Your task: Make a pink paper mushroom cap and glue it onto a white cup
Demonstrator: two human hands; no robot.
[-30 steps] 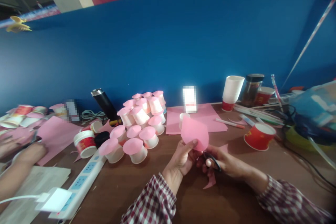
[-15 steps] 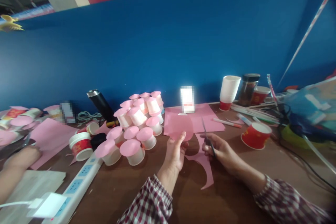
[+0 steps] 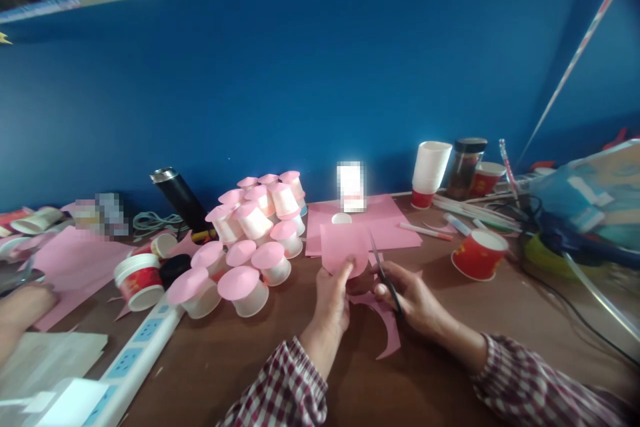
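Note:
My left hand (image 3: 334, 300) is closed on a pink paper piece (image 3: 343, 243), thumb on its near face; the piece has a rounded lower edge. In my right hand (image 3: 407, 293) is a pair of scissors (image 3: 384, 273), blades pointing up and away, just right of the paper. Curved pink paper scraps (image 3: 390, 333) lie on the table between and under my hands. Behind the held piece lie pink sheets (image 3: 395, 220) with a white disc (image 3: 342, 219) on them. Left of my hands stand several white paper cups (image 3: 253, 297) topped with shallow pink paper cones (image 3: 239, 282).
At the far left, another person's hand (image 3: 25, 307) is by a pink sheet (image 3: 80, 267). A white power strip (image 3: 137, 353) crosses the left front. On the right stand a red paper cup (image 3: 479, 257), stacked white cups (image 3: 431, 167) and a dark jar (image 3: 466, 170). A black flask (image 3: 180, 200) leans behind.
The held pink paper now shows a straighter top and sides instead of a round outline. The camera view has shifted slightly. My right hand still holds the scissors beside it.

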